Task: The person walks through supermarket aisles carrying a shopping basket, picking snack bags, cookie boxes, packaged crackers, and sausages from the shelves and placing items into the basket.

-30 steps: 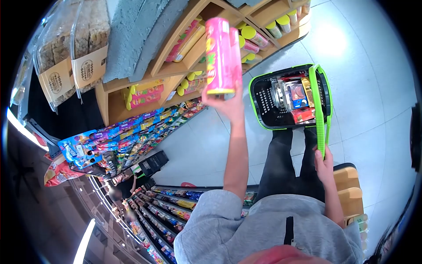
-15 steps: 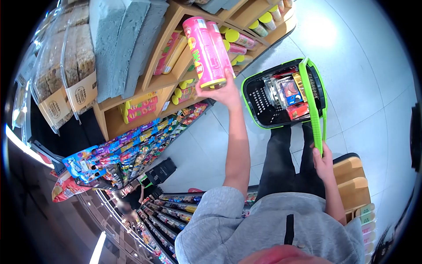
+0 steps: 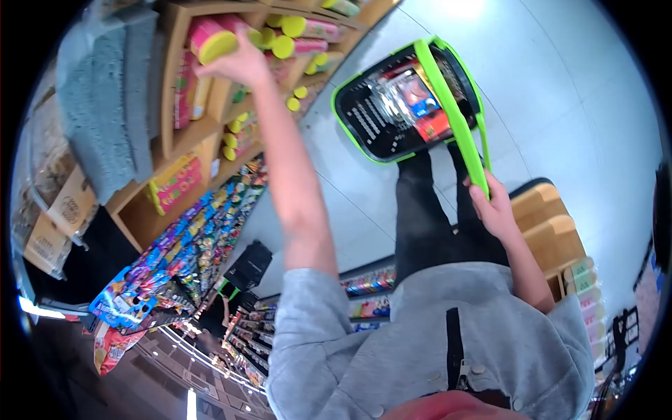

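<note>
My left hand [image 3: 241,64] is closed around pink snack canisters [image 3: 207,35] with yellow ends. They sit at the opening of a wooden shelf compartment, their yellow ends facing me; the far ends are hidden inside. My right hand [image 3: 494,207] grips the green handle [image 3: 448,105] of a black shopping basket [image 3: 350,129] with a green rim. The basket hangs before my legs. Inside it lie clear plastic packs, a blue-labelled pack [image 3: 423,106] and a red pack [image 3: 432,126].
The wooden shelf [image 3: 168,84] holds several more pink and yellow canisters [image 3: 308,28]. Grey slabs [image 3: 98,105] and bagged goods [image 3: 66,203] stand at left. Below hang colourful snack packets [image 3: 189,238]. Farther back are a person [image 3: 215,318] and a dark crate [image 3: 250,264]. A wooden stand [image 3: 549,224] is at right.
My left hand has carried the pink canisters up and left, from in front of the shelf to a compartment opening. The view has shifted; my right hand keeps hold of the basket handle.
</note>
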Tool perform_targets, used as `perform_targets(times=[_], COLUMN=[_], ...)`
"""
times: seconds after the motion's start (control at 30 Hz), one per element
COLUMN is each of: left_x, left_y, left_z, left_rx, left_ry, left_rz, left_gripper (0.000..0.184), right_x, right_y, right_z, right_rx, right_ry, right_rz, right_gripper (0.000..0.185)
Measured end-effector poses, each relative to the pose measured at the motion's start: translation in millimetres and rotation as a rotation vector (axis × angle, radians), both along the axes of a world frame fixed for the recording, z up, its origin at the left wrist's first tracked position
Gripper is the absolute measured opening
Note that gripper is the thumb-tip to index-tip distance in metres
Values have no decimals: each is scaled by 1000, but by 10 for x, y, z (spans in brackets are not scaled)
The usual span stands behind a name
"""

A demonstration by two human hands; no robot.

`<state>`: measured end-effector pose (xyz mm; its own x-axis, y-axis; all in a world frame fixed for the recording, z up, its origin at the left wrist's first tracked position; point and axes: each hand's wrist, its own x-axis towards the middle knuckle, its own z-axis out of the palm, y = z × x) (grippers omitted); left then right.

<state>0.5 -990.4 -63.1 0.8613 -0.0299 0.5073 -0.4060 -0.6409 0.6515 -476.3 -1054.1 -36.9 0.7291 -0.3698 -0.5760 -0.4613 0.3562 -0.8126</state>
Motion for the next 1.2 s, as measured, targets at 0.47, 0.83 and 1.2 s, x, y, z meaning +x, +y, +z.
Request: perform_targets(times=[0.47, 0.83, 1.2], left_x=[-1568, -4890, -3960], left_y=[667, 1752, 416], left_z=[-1417, -2156, -557], left_rx=[254, 295, -606], left_ry=[203, 1708, 1326], left_rz=[-320, -809, -895], left_gripper=[48, 26, 31], right_x=[-133, 173, 525], right_y=[-535, -972, -191], right_z=[-3, 4, -104], right_rx=[-203, -353, 38], right_ry=[48, 63, -35], right_rz=[-289, -236, -176], right_gripper=[21, 36, 44])
